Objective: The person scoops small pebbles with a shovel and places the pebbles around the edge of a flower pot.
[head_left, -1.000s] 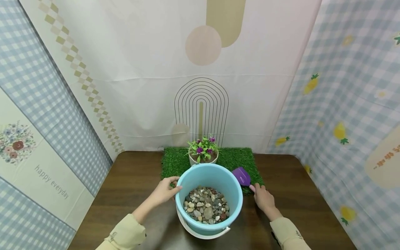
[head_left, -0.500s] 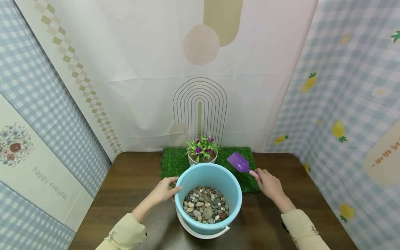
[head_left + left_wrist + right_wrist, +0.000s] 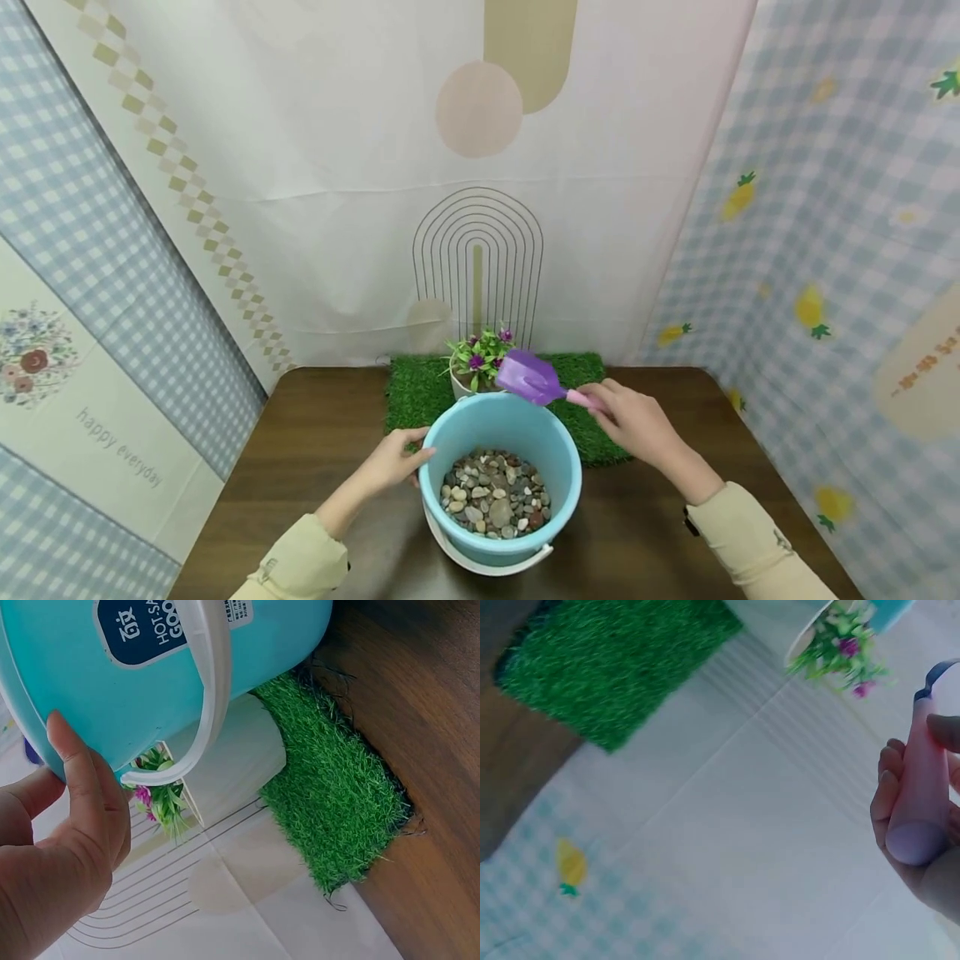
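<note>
A light blue bucket (image 3: 566,492) stands on the table with a layer of mixed pebbles (image 3: 497,493) at its bottom. My left hand (image 3: 390,458) pinches the bucket's left rim, thumb over the edge and fingers along the outer wall, as the left wrist view shows from the side. In my right hand (image 3: 633,417) is a toy shovel (image 3: 531,379) with a purple blade, gripped by its pink handle (image 3: 921,787). Its blade hangs above the far rim of the bucket and overlaps the flower pot in the head view.
Behind the bucket, a potted plant (image 3: 486,354) with purple flowers sits on a green turf mat (image 3: 585,367). The bucket's white handle (image 3: 480,567) hangs down at the near side. A dark wooden table (image 3: 322,417) ends at a patterned cloth backdrop (image 3: 337,267).
My right hand has lifted the shovel off the turf mat and carried it up and left, to above the bucket's far rim. My left hand has stayed on the rim.
</note>
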{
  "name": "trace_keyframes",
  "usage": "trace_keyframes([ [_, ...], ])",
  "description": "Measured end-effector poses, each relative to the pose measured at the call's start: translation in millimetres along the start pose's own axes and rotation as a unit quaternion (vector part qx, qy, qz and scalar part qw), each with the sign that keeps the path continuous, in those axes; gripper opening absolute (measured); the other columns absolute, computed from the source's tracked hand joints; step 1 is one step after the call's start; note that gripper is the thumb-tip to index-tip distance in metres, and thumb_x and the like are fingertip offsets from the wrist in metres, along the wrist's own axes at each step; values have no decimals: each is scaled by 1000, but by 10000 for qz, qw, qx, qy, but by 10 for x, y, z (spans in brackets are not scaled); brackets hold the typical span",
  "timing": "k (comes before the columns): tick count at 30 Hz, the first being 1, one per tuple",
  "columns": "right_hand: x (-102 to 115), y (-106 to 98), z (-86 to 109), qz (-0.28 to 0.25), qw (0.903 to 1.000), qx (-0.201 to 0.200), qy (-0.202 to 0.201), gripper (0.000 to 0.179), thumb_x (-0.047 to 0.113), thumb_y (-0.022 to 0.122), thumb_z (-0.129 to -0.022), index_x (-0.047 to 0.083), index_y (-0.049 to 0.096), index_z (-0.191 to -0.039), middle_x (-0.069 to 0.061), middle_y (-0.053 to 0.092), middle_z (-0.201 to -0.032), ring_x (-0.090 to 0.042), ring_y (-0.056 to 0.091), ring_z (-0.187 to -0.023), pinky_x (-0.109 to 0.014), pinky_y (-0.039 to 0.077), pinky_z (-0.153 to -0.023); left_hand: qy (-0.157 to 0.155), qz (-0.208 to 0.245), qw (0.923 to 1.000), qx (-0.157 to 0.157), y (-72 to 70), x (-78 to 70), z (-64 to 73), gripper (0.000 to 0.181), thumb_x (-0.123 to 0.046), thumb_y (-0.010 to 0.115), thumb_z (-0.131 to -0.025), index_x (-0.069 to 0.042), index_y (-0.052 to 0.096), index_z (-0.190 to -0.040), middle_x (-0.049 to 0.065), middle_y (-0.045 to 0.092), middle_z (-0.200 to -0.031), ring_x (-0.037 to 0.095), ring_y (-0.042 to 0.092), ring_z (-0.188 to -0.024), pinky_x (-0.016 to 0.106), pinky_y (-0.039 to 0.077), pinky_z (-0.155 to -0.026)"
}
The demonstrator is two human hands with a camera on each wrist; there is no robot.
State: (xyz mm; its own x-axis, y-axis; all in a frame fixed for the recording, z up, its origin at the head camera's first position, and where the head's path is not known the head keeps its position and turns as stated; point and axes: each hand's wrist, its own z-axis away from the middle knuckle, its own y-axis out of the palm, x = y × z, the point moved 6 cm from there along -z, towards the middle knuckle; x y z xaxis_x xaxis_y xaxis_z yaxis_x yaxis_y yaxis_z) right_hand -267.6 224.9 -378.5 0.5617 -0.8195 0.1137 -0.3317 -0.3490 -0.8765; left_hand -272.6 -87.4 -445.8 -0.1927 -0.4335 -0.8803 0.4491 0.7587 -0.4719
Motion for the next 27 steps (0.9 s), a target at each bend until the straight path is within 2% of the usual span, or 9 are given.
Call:
trace_keyframes([
  [4,204,13,-16,52,9978,291,-594,29,7,73,-80,13,67,-107,0,61,-83,-5,50,-62,-17,42,-49,89,-24,10000,-33,23,3,3,46,-7,52,-96,15,40,-134,29,59,-105,30,65,-55,23,55,-46],
  [8,342,71,-13,151,9934,621,-956,25,9,73,-81,15,68,-105,2,61,-82,-8,52,-64,-16,43,-51,123,104,9999,-34,41,15,11,47,-8,52,-96,16,40,-134,31,60,-107,26,66,-55,24,57,-47],
  [15,528,211,-42,193,9860,1037,-1289,20,8,72,-82,19,70,-98,4,58,-75,-9,46,-64,-15,35,-52,-151,405,9974,-574,-36,76,18,46,-10,61,-91,13,49,-129,11,62,-77,14,61,-49,24,57,-46],
  [20,624,310,-20,185,9815,1352,-1346,14,15,70,-83,18,73,-96,3,58,-72,-7,43,-60,-12,30,-50,-273,499,9965,-617,-29,103,34,46,-10,62,-91,14,49,-128,8,60,-75,14,60,-50,23,56,-45],
  [24,704,372,-22,777,9749,1388,-1560,12,25,64,-87,20,73,-92,3,57,-71,-8,44,-59,-14,28,-48,-318,477,9960,-686,-28,93,22,46,-9,63,-90,14,50,-127,9,61,-76,17,61,-49,23,56,-45],
  [27,768,419,-22,1323,9676,1325,-1692,17,31,59,-90,21,73,-86,3,56,-70,-10,46,-59,-16,27,-47,-385,417,9954,-773,-30,94,27,46,-10,64,-89,13,51,-127,9,61,-75,19,61,-49,22,55,-44],
])
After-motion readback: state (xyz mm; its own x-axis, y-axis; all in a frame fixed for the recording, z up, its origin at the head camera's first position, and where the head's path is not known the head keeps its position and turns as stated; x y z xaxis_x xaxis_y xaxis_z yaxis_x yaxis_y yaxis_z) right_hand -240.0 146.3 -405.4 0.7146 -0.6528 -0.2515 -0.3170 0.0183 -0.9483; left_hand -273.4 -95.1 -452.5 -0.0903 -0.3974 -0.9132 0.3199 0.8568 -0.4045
